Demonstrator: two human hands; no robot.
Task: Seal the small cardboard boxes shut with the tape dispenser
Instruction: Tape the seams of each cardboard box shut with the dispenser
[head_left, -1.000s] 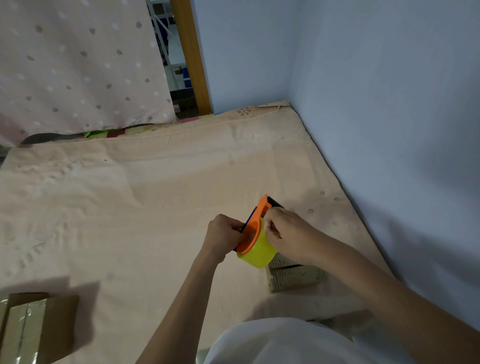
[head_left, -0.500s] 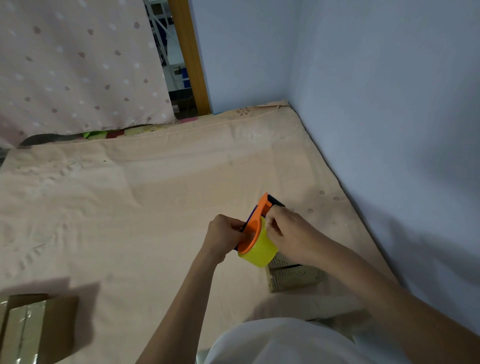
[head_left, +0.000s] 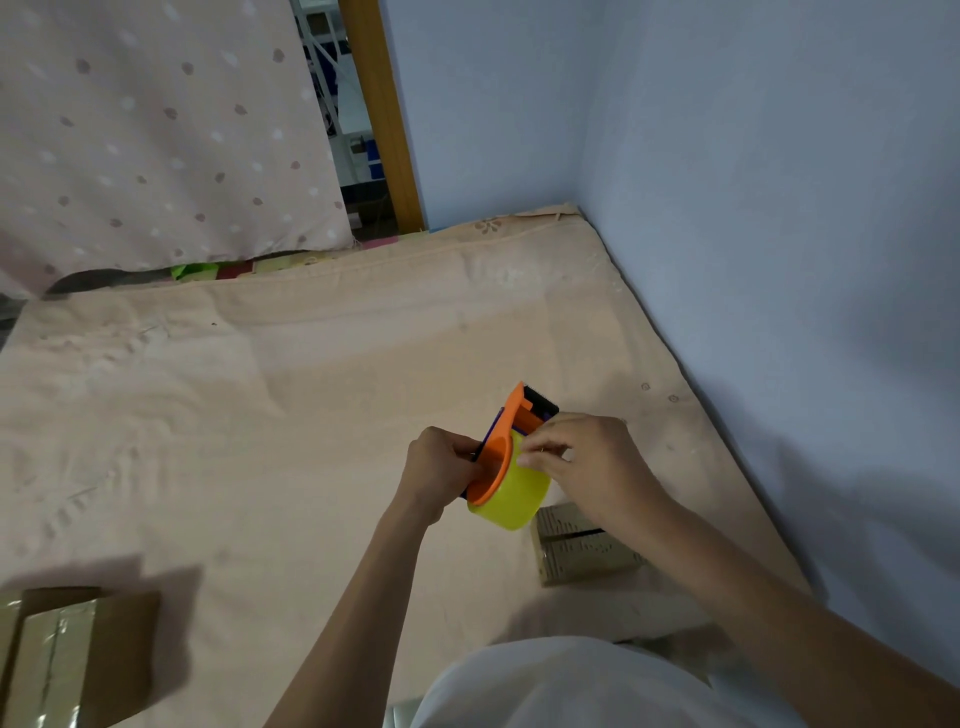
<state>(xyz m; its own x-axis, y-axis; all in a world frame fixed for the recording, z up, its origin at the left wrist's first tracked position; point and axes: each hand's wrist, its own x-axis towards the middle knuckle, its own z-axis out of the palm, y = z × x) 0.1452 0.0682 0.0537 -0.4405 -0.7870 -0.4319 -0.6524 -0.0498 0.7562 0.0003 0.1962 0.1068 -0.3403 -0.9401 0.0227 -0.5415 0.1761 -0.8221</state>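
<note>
An orange tape dispenser (head_left: 506, 441) with a yellow tape roll (head_left: 514, 493) is held above the bed. My left hand (head_left: 439, 467) grips its handle from the left. My right hand (head_left: 582, 457) pinches the tape at the top of the roll, near the black cutter. A small cardboard box (head_left: 582, 545) lies on the sheet just below the dispenser, partly hidden by my right forearm. Another cardboard box (head_left: 67, 660), with shiny tape on its top, sits at the bottom left corner.
A peach bedsheet (head_left: 260, 415) covers the bed. A blue wall (head_left: 779, 260) runs along the right side and the far end. A dotted curtain (head_left: 156, 130) hangs at the far left, beside a wooden post (head_left: 384, 114).
Both hands and the dispenser stay in almost the same place; my right fingers have shifted slightly on the tape at the top of the roll.
</note>
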